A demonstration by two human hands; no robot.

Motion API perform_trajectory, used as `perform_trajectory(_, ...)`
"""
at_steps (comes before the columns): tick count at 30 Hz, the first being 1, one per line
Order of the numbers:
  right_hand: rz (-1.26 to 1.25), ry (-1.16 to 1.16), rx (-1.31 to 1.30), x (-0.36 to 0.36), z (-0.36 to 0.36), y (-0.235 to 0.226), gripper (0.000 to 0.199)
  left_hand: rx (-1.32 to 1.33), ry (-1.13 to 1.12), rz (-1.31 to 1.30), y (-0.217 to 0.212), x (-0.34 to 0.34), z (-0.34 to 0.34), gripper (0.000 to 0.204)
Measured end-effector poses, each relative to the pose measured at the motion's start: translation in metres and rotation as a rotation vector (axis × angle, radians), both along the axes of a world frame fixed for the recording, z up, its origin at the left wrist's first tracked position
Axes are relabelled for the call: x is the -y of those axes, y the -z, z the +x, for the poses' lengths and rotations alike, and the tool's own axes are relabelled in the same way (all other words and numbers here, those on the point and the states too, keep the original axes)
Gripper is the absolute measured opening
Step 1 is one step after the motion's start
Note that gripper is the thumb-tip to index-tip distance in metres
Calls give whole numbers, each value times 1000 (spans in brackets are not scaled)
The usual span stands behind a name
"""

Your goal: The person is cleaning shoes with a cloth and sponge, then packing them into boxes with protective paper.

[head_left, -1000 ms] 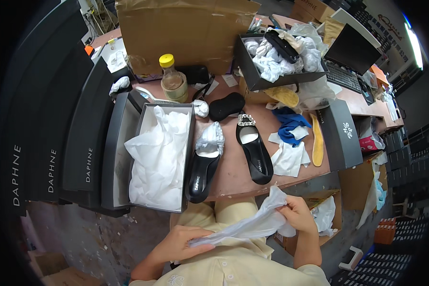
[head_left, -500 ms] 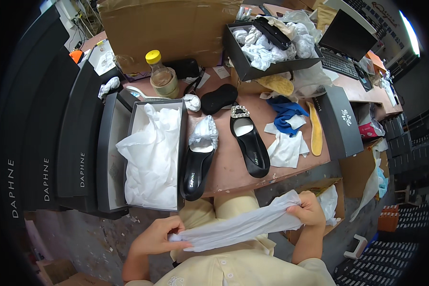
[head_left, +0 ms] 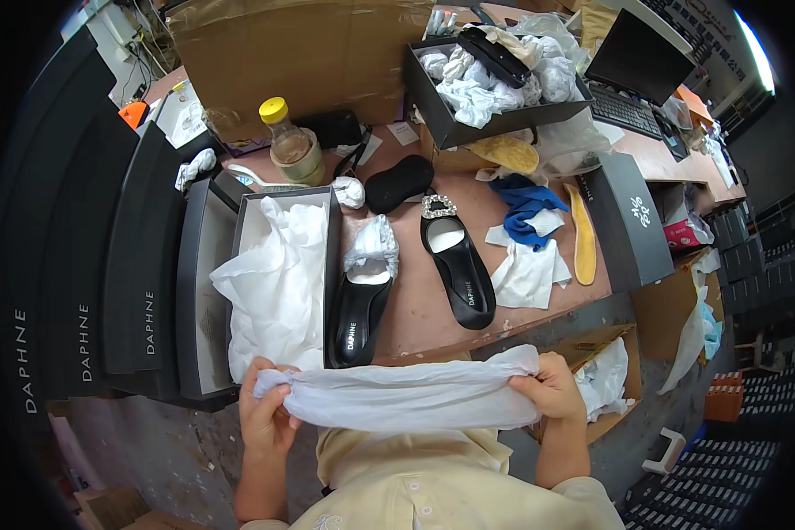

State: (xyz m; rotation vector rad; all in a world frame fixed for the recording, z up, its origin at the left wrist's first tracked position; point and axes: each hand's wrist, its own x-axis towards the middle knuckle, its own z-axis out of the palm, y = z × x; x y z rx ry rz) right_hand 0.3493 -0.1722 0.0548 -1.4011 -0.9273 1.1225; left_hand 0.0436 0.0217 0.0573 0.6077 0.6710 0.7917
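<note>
A long strip of white tissue paper (head_left: 406, 395) is stretched between my two hands, just in front of the table's near edge. My left hand (head_left: 268, 411) pinches its left end, and my right hand (head_left: 552, 389) grips the other end. Beyond the paper lie two black slip-on shoes. The left shoe (head_left: 359, 309) has tissue wrapped over its front; on the right shoe (head_left: 461, 274) a sparkling buckle (head_left: 439, 206) is uncovered. Left of them, an open grey shoebox (head_left: 334, 265) holds crumpled white tissue (head_left: 283, 283).
Black shoeboxes (head_left: 132, 265) are stacked at the left. At the back stand a yellow-capped bottle (head_left: 284, 132) and a black box (head_left: 495, 128) of crumpled tissue. A blue cloth (head_left: 527, 209) and a yellow insole (head_left: 583, 234) lie right of the shoes. A cardboard box (head_left: 632, 380) stands on the floor.
My left hand has risen, bringing the tissue strip from a slant to nearly level and closer to the table edge. My right hand still holds its end.
</note>
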Motion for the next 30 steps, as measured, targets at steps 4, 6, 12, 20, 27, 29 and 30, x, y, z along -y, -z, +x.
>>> perform_trajectory(4, 12, 220, -156, -4, -3, 2, 18, -429, -178, 372, -4, -3, -7, 24)
perform_trajectory(6, -34, 165, -129, 3, 3, 4, 19, -542, -176, 554, -6, -6, -12, 29)
perform_trajectory(12, 84, 94, -17, -1, 2, 0, 18, -378, 760, 876, -15, -31, -37, 46)
perform_trajectory(20, 56, 291, -100, -10, -6, 3, 20, 53, 282, -94, -9, 5, -19, 15)
perform_trajectory(27, 138, 526, 27, -22, -9, 9, 22, -552, 64, 444, -1, 1, -16, 34)
perform_trajectory(29, 148, 580, 33, -22, -5, 12, 22, -318, 77, 381, 11, -8, -33, 49)
perform_trajectory(30, 142, 592, 34, -21, -1, 13, 22, -248, -70, 363, 17, -6, -35, 51)
